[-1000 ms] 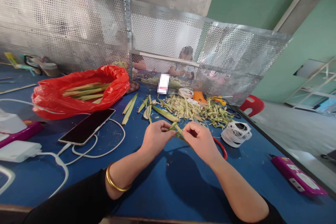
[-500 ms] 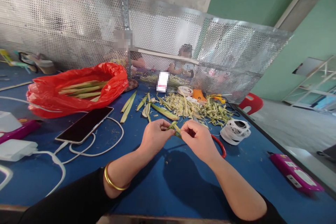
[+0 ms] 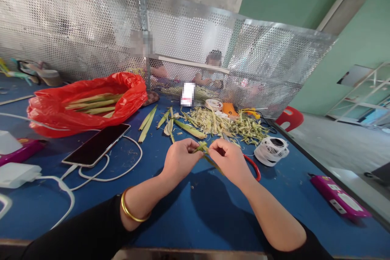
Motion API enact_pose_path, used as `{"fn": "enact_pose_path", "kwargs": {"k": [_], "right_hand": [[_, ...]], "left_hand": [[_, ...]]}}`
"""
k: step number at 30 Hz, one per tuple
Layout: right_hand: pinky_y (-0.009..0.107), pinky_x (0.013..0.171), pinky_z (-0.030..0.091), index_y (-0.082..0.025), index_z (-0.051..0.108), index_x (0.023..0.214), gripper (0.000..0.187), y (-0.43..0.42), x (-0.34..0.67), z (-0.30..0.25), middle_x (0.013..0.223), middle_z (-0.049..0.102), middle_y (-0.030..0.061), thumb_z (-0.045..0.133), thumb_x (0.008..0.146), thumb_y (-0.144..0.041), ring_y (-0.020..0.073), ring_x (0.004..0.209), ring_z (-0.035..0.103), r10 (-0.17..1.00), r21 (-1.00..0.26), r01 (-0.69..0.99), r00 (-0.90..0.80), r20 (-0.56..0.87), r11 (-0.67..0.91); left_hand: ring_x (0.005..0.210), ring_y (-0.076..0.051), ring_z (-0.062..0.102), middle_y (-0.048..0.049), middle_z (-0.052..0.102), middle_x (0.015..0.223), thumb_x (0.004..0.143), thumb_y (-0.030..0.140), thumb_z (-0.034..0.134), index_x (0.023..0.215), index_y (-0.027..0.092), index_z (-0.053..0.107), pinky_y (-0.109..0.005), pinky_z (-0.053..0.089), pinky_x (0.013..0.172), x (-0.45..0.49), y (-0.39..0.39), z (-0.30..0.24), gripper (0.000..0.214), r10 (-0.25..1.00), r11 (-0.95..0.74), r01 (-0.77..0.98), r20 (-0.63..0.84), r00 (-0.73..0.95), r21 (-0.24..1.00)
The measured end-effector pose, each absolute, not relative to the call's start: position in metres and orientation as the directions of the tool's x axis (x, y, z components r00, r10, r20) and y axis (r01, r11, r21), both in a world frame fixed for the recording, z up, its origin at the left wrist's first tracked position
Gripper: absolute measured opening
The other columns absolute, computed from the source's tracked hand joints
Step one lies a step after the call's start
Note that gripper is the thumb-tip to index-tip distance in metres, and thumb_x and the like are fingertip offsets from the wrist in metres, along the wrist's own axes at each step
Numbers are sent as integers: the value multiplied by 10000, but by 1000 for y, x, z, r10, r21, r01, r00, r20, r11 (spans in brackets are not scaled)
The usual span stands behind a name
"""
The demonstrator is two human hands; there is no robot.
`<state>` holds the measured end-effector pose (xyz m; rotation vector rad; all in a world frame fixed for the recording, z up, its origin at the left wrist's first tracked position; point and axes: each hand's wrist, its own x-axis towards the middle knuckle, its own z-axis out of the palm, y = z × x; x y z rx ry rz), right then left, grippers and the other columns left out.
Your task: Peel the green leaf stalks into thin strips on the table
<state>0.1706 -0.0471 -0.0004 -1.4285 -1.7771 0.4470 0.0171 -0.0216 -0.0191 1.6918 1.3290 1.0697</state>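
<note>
Over the blue table, my left hand (image 3: 183,159) pinches a green leaf strip (image 3: 202,146) between thumb and fingers. My right hand (image 3: 228,158) is closed on the other end of the same strip, so the two hands nearly meet. The strip looks folded or crossed over itself, and a thin length hangs below between my hands. Just beyond my fingers lie several loose leaf pieces (image 3: 189,128) and a heap of pale shredded strips (image 3: 207,120). A red handle (image 3: 254,167) shows partly behind my right hand.
At left sit a red plastic bag (image 3: 88,120) holding long leaves (image 3: 94,103), a phone (image 3: 97,146) and white cables (image 3: 138,158). To the right are a white ribbon roll (image 3: 271,151) and a purple power strip (image 3: 338,197). A perforated metal screen (image 3: 189,24) stands behind; people are beyond it.
My hands stay close together and shift very little. The leaf strip between them has turned slightly, and a thin end now hangs lower beside my right hand. The view has moved a little.
</note>
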Motion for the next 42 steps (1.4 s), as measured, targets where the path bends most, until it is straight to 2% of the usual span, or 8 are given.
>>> {"fn": "enact_pose_path", "kwargs": {"k": [7, 12, 16, 21, 26, 32, 38, 42], "right_hand": [[232, 448, 414, -192, 561, 923, 228, -43, 171, -4, 533, 500, -75, 591, 769, -358, 105, 415, 489, 989, -950, 288, 38, 140, 123], [200, 414, 349, -165, 622, 727, 216, -44, 171, -3, 479, 472, -57, 599, 756, -377, 81, 411, 418, 999, -969, 246, -38, 20, 28], [192, 386, 267, -164, 608, 632, 209, -44, 173, 0, 420, 409, -72, 630, 721, -352, 68, 387, 359, 996, -968, 240, 45, 80, 67], [200, 378, 355, -174, 584, 710, 198, -38, 177, -1, 421, 482, -69, 580, 754, -367, 93, 344, 469, 974, -982, 142, 174, 148, 124], [199, 397, 446, -170, 557, 736, 178, -33, 177, -5, 494, 521, -64, 589, 751, -344, 103, 375, 559, 937, -984, -10, 307, 166, 177], [218, 504, 520, -179, 529, 768, 188, -41, 171, 0, 578, 596, -28, 552, 809, -361, 141, 532, 662, 972, -983, -10, 149, 179, 183], [290, 649, 547, -198, 493, 770, 187, -47, 164, 1, 627, 625, -20, 498, 867, -358, 158, 637, 683, 942, -940, 81, 24, 336, 333], [315, 700, 537, -213, 495, 841, 157, -49, 165, 2, 719, 629, 4, 441, 908, -344, 167, 702, 679, 895, -875, 196, -42, 444, 443]], "left_hand": [[568, -138, 557, 26, 658, 589, 641, 228, 579, 672, 228, 692, -206, 367, 527, 20, -32, -13, 117, 957, -282, 413, 222, 187, 866], [634, -156, 586, 27, 654, 591, 649, 208, 562, 697, 249, 722, -200, 365, 552, 19, -34, -10, 173, 933, -340, 447, 238, 269, 828], [530, -131, 531, 39, 600, 543, 665, 226, 553, 701, 248, 724, -207, 332, 492, 19, -34, -10, 176, 893, -387, 447, 207, 399, 806], [454, -119, 514, 40, 541, 509, 669, 246, 554, 691, 197, 689, -211, 372, 468, 21, -33, -15, 145, 767, -174, 280, -49, 640, 944], [455, -89, 497, 43, 531, 548, 675, 312, 615, 709, 175, 675, -204, 413, 494, 19, -33, -14, 154, 704, -31, 167, -97, 703, 985], [404, -93, 497, 19, 545, 438, 663, 454, 656, 561, 159, 625, -195, 373, 438, 21, -34, -8, 314, 790, 48, 228, -177, 588, 973], [378, -90, 491, 15, 542, 391, 655, 392, 665, 455, 163, 581, -188, 353, 417, 27, -38, -7, 315, 792, 35, 299, -209, 574, 954], [392, -90, 513, 2, 594, 458, 635, 338, 682, 539, 150, 656, -193, 388, 428, 28, -37, -9, 213, 789, 134, 249, -255, 559, 959]]}}
